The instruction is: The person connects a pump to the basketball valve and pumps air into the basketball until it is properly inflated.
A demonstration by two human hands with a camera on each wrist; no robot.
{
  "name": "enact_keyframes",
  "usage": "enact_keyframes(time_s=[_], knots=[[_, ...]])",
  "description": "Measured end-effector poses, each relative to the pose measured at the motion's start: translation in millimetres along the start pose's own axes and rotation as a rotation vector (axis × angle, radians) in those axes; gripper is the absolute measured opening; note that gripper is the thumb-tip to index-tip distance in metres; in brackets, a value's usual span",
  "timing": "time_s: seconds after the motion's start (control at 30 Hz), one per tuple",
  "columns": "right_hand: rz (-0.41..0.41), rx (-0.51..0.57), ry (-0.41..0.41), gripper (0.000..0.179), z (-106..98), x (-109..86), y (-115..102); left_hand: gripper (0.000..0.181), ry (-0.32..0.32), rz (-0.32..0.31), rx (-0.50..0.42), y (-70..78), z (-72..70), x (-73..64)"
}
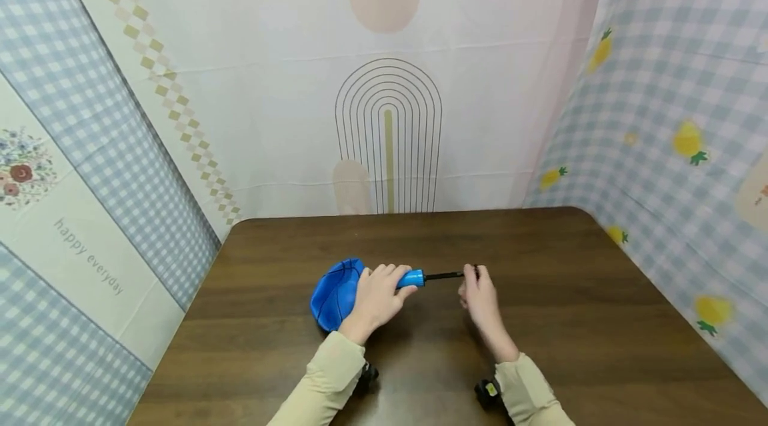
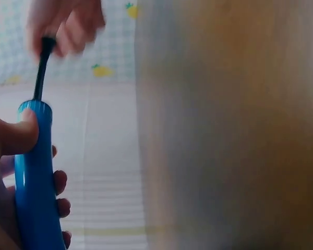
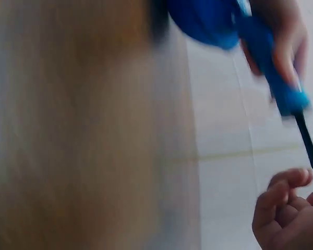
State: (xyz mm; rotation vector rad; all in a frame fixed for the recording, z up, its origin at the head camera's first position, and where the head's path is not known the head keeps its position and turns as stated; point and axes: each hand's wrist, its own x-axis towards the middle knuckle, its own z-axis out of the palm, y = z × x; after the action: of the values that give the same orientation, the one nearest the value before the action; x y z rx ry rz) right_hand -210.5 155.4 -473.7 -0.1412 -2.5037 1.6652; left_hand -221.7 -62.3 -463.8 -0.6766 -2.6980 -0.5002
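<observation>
A limp blue ball with black seam lines (image 1: pixel 332 296) sits on the brown table, its outline dented. Beside it my left hand (image 1: pixel 378 296) grips the blue barrel of a hand pump (image 1: pixel 413 278); in the left wrist view the thumb lies along the barrel's end and the fingers wrap round from behind. A thin black rod (image 1: pixel 443 275) is drawn out of the barrel toward the right. My right hand (image 1: pixel 480 296) holds the black handle at the rod's far end, mostly hidden by the fingers. The ball end of the barrel is covered by my left hand.
The brown wooden table (image 1: pixel 270 373) has rounded far corners. Behind it hangs a pale patterned cloth (image 1: pixel 288 126), with checked cloths at the left and right sides. Small black wrist cameras (image 1: pixel 489 391) are strapped under both sleeves.
</observation>
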Motion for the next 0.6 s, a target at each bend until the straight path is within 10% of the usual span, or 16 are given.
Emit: enact_keyframes(time_s=[0.13, 0.33, 0.6], knots=[[0.025, 0.210, -0.123, 0.026, 25.2, -8.3, -1.1, 0.037, 0.044, 0.015, 0.042, 15.9, 10.0, 0.1], [-0.016, -0.019, -0.263, 0.026, 25.7, -16.6, 0.9, 0.034, 0.029, 0.036, 0.010, 9.4, 6.4, -4.6], [-0.045, -0.173, -0.032, 0.039, -17.3, -2.6, 1.2, 0.038, 0.019, -0.060, -0.127, -6.6, -10.8, -6.4]])
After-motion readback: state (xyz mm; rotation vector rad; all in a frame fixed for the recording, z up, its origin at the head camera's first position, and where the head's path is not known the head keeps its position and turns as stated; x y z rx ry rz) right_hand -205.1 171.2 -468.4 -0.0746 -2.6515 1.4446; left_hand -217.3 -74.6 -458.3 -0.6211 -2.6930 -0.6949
